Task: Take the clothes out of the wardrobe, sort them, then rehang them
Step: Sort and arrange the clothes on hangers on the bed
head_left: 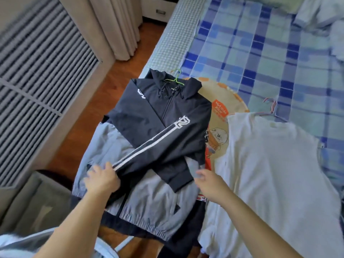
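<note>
Black jacket (163, 116) on green hanger (176, 79), laid at bed's (260, 43) near-left edge, overhanging. Sleeve cuff gripped by left hand (102, 178); right hand (209, 180) apparently loose-fingered, blurred. White garment (270, 164) right.

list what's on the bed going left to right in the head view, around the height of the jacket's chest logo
black and grey jacket → round cartoon-print cushion → white garment → blue checked bedsheet
</note>
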Action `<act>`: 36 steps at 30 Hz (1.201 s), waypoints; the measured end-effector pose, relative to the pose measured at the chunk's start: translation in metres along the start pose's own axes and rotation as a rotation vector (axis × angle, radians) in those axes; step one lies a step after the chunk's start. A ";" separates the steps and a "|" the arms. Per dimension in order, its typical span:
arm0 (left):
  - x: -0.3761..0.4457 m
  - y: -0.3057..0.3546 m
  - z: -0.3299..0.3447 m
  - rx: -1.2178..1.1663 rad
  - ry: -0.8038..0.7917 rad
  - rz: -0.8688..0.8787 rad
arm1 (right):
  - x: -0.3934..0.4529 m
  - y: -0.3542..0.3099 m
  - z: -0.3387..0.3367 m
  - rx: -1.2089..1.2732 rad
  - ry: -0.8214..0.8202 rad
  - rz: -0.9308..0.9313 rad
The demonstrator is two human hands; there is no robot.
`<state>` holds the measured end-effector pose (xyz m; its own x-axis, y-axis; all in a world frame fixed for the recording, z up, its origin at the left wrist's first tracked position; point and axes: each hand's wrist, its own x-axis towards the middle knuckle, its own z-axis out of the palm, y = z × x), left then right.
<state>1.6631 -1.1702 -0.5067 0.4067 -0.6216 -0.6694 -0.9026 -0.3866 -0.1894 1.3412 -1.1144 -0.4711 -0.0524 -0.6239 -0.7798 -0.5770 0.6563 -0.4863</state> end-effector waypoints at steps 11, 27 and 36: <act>-0.158 0.177 0.046 -0.286 -0.364 0.794 | -0.091 0.124 -0.059 0.236 0.224 0.333; -0.504 0.339 0.215 -0.176 -0.635 1.046 | -0.386 0.516 -0.084 0.868 0.771 0.492; -0.592 0.364 0.267 -0.242 -0.590 0.910 | -0.461 0.629 -0.113 0.927 0.825 0.563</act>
<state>1.0563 -0.7613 -0.3712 -0.5825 -0.3437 -0.7366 -0.7528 -0.1137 0.6483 0.9107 -0.4620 -0.3729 -0.7527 -0.0352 -0.6574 0.4212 0.7416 -0.5220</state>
